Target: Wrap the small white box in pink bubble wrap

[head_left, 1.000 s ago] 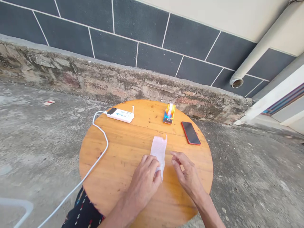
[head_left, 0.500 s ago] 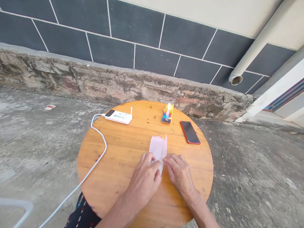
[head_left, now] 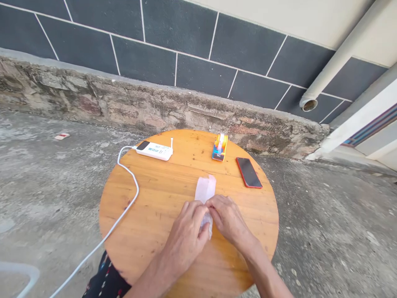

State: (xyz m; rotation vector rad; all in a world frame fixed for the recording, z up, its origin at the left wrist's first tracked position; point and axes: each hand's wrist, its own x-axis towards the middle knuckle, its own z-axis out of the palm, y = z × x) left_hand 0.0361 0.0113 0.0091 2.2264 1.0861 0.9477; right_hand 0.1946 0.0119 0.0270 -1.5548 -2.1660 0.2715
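A thin strip of pale pink tissue paper (head_left: 204,189) lies on the round wooden table (head_left: 149,198), its far end flat and its near part crumpled between the hands. My left hand (head_left: 188,225) rests over the strip's left side, fingers bent and closed on it. From the right, my right hand (head_left: 228,217) reaches across the strip, fingertips pinched on it and close against the left fingers. The fingers hide the middle of the strip.
Toward the table's back stands a small orange and blue tape dispenser (head_left: 220,147). A red-edged phone (head_left: 249,172) lies at the right. At the left, a white device (head_left: 155,150) trails a white cable (head_left: 135,182) over the table edge. A stone-based wall (head_left: 155,103) runs behind.
My right hand has moved left and inward, over the strip and up to the left fingers. The strip's right edge has folded inward, so it looks narrower.
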